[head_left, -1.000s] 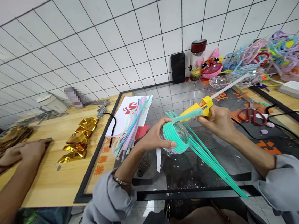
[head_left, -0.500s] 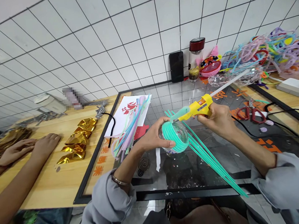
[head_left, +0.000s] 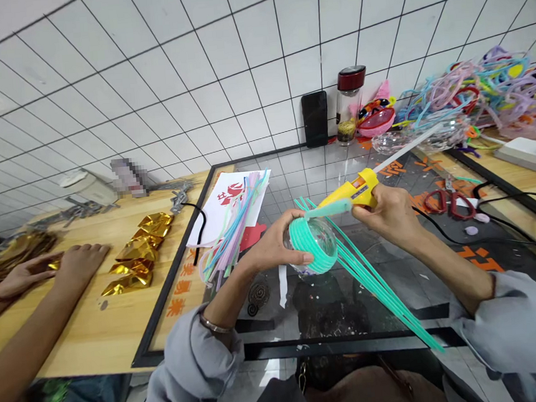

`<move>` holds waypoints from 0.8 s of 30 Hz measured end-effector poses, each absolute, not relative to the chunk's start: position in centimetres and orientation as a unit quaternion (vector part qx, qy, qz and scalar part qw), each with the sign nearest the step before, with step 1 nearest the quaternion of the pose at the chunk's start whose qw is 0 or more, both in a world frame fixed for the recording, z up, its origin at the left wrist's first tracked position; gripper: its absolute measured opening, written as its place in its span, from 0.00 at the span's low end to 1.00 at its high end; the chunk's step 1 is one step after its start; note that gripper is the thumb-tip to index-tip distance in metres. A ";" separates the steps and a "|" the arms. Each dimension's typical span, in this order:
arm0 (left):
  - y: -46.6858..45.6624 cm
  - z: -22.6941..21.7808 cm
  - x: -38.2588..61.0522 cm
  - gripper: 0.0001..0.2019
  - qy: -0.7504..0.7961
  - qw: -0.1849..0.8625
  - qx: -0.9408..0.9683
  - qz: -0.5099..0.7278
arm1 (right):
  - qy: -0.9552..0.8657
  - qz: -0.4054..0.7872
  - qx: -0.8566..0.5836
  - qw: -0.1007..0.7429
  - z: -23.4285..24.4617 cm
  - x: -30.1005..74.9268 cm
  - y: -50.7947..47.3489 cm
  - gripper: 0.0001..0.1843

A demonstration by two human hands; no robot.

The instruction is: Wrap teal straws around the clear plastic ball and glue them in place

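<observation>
Nothing is reading cleanly here. Orange characters are showing on the glass top (head_left: 294,174), along its lower-left edge and again at right centre, but they're too distorted to make out. A red emblem is sitting on the white sheet (head_left: 243,184), centre left, with no legible letters. The glue gun (head_left: 356,190), centre frame, is carrying an orange label that's too small to read.

Bright, even light leaves only faint shadows on the tiled wall (head_left: 191,76). The glass tabletop (head_left: 303,174) mirrors the tiles in soft glare. The glue gun (head_left: 359,190) is sharp, tile lines bow towards the edges, and one patch (head_left: 128,175) is pixelated.
</observation>
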State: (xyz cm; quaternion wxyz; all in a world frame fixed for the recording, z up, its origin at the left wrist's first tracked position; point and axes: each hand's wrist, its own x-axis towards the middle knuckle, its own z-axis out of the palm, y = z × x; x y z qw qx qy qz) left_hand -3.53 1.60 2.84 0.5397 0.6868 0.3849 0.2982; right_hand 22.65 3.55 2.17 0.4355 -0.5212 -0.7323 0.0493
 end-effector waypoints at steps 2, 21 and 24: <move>1.6 2.9 -3.5 0.39 0.384 0.539 0.688 0.297 | -0.736 0.055 -0.514 0.437 2.3 22.6 3.5 0.13; 1.7 2.6 -3.3 0.38 0.387 0.560 0.665 0.307 | -0.700 0.072 -0.608 0.368 2.5 22.3 3.1 0.11; 1.6 2.5 -3.3 0.40 0.394 0.562 0.660 0.307 | -0.694 0.063 -0.627 0.349 2.7 22.2 2.8 0.11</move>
